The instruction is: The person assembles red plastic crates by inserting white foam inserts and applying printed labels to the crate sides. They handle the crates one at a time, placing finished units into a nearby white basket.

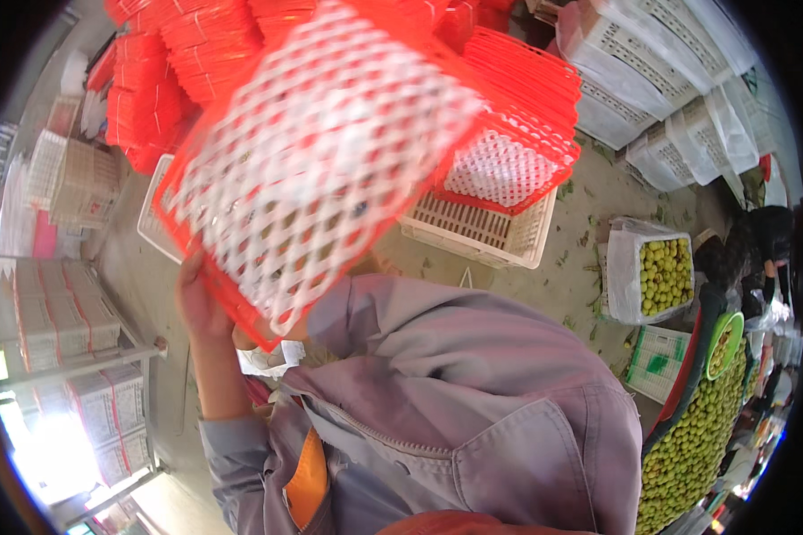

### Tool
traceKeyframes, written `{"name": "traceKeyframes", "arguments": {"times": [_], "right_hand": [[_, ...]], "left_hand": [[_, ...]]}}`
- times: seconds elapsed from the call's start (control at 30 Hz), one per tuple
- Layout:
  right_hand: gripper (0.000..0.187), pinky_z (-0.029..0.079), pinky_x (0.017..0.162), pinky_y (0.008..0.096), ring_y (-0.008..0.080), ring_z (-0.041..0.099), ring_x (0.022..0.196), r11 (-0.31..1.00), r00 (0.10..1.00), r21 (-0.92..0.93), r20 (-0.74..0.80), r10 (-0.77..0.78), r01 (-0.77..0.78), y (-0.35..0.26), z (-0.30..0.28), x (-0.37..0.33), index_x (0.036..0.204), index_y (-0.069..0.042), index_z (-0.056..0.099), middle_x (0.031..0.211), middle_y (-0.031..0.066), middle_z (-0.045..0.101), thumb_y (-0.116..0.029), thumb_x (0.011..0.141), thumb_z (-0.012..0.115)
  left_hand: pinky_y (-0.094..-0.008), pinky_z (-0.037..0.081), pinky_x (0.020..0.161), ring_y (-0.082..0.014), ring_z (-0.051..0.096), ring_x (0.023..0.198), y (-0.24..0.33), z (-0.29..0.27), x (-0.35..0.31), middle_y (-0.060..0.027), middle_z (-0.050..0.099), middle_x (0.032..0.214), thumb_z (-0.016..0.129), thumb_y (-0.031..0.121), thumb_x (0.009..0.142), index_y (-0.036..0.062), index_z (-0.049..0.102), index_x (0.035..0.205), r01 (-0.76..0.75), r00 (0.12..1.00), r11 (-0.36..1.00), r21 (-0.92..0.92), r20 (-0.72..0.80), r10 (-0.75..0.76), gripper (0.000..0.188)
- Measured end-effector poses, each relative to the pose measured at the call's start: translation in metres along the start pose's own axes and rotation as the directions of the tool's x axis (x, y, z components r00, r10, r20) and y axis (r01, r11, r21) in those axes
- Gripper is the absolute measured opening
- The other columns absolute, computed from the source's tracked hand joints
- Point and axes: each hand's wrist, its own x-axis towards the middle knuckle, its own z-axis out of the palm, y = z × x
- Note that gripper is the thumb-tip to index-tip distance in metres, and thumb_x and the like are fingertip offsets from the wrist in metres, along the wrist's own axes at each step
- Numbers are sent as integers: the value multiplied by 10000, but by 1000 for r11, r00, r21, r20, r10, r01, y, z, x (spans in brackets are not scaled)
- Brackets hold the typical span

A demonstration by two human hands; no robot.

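A red plastic tray [171,191] with white foam netting [268,214] across its face is raised in front of me, tilted and slightly blurred. My left hand [201,299] grips its lower left edge, the fingers partly behind the rim. My right sleeve [357,308] reaches to the tray's lower edge, where the tray hides my right hand and its fingers. Behind the raised tray, a row of similar red trays [526,89] with netting on the front one leans in a cream slotted crate [477,239].
Tall stacks of red trays [143,89] stand at the back left. White crates [660,71] are piled at the back right. A lined crate of green fruit [665,276] and a large heap of green fruit [696,446] lie to the right, near another person [758,250]. Strapped boxes [67,312] stand left.
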Motion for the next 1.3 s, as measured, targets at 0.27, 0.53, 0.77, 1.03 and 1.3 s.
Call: {"name": "traceKeyframes", "arguments": {"times": [0.27,0.53,0.77,1.03,1.3], "right_hand": [[184,547,759,499,346,713,884,1000,1000,-2,-8,13,-13,3,-12,-9,879,-80,759,931,190,735,-186,771,655],[185,548,764,498,355,712,907,998,998,20,-18,57,-57,19,-16,-8,889,-89,756,949,184,736,-178,766,650],[196,538,822,500,354,697,994,967,991,233,-57,120,-104,24,-19,-9,914,-97,756,1020,172,734,-155,767,639],[634,506,945,431,369,637,1101,988,993,98,-18,119,-117,34,-20,-32,1457,-72,456,1177,210,675,-83,844,619],[703,454,778,271,118,541,859,871,982,471,181,57,-138,-13,-31,-9,1548,-49,336,955,52,608,10,909,623]], "left_hand": [[-458,478,1053,-279,638,1162,-139,152,162,-155,658,1282,550,275,1010,12,544,1331,174,980,983,51,85,-178,416],[-338,531,983,-262,648,1173,-105,69,83,-146,646,1239,599,147,1013,8,560,1344,390,901,744,543,-59,-429,361],[-323,533,921,-202,664,1039,51,-80,-73,-103,680,1159,610,73,965,-4,607,1282,245,866,586,772,-446,226,326],[-442,527,944,-367,670,1096,63,-249,-188,-249,683,1189,748,285,856,53,548,1391,658,734,-115,745,-599,321,617],[-458,482,999,-271,598,1208,36,-281,-149,-163,594,1351,667,350,940,70,290,1570,487,718,810,328,-678,-157,785]]}}
